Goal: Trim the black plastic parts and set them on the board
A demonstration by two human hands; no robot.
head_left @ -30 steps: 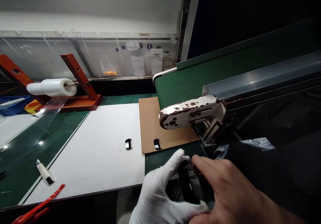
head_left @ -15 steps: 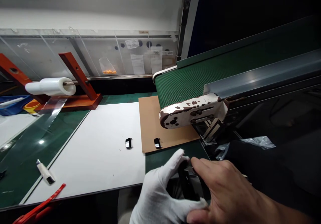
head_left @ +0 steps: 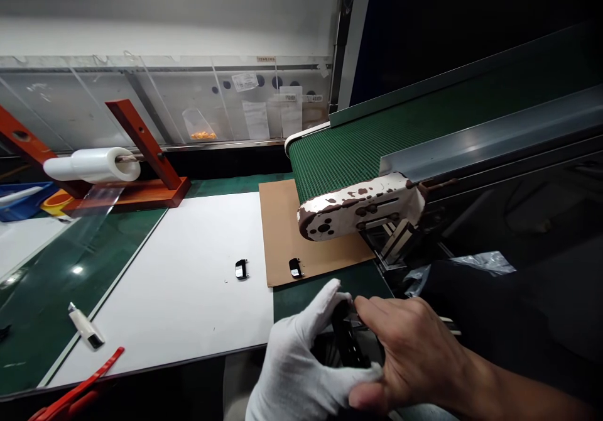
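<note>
I am observing the gloved left hand point(head_left: 301, 361) and bare right hand point(head_left: 412, 352) both gripping a black part point(head_left: 343, 339) at the desk's point(head_left: 188, 283) near edge; the back-panel labels point(head_left: 245, 83) are proving too small to read.

The white sheet point(head_left: 188, 270) on the desk point(head_left: 117, 245) is wide open. The conveyor point(head_left: 358, 157) blocks the right side.

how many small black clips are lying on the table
2 clips: one on the white sheet, one on the brown cardboard. The left hand and right hand hold a larger black piece; others may be hidden.
</note>
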